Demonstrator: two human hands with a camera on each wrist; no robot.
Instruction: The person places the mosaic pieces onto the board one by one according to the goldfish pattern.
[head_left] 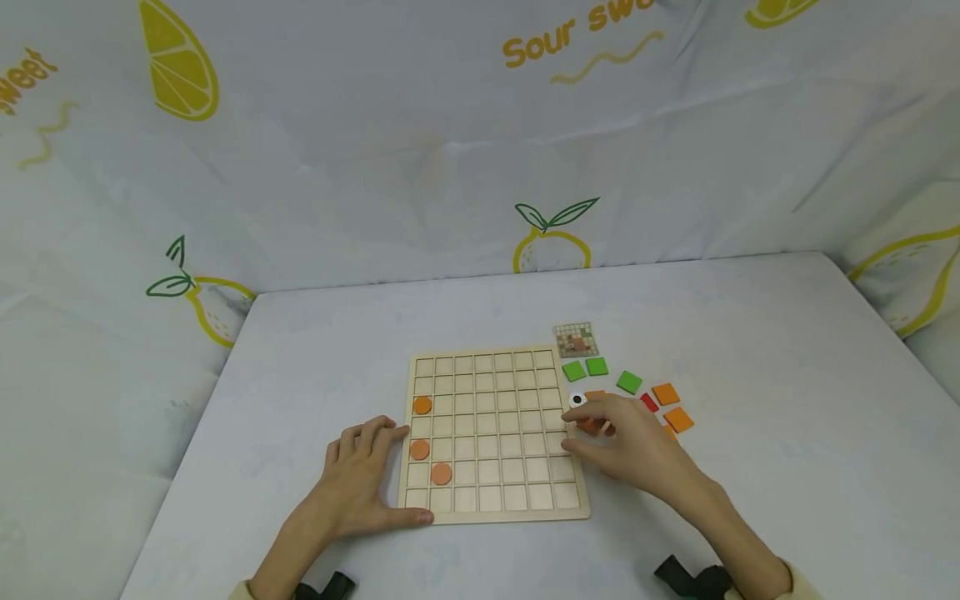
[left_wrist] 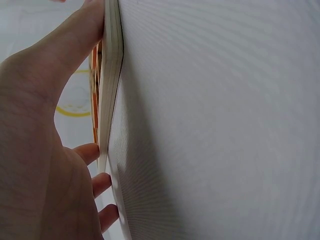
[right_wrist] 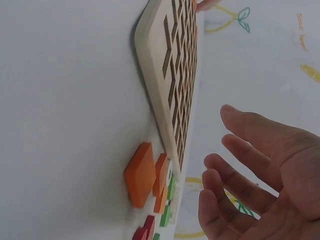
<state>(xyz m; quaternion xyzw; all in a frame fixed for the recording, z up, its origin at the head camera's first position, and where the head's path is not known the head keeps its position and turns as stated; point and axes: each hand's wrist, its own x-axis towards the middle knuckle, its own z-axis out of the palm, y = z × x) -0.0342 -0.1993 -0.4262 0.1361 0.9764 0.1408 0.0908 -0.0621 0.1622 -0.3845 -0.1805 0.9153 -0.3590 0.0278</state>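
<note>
A pale wooden grid board (head_left: 495,518) lies on the white table, with three round orange discs (head_left: 441,473) in cells of its left columns. My left hand (head_left: 356,483) spreads at the board's near left corner, its thumb against the near edge and its index finger at the left side. Over the board's right edge hovers my right hand (head_left: 637,442); in the right wrist view its thumb and fingers are apart with nothing between them. Partly hidden beneath it are orange tiles (right_wrist: 140,175) and a white piece with a black dot (head_left: 577,400).
Green tiles (head_left: 629,382), orange square tiles (head_left: 678,419) and red pieces (head_left: 648,402) lie scattered right of the board. A small picture card (head_left: 576,340) rests by its far right corner. A white cloth with lemon prints (head_left: 450,167) hangs behind the table.
</note>
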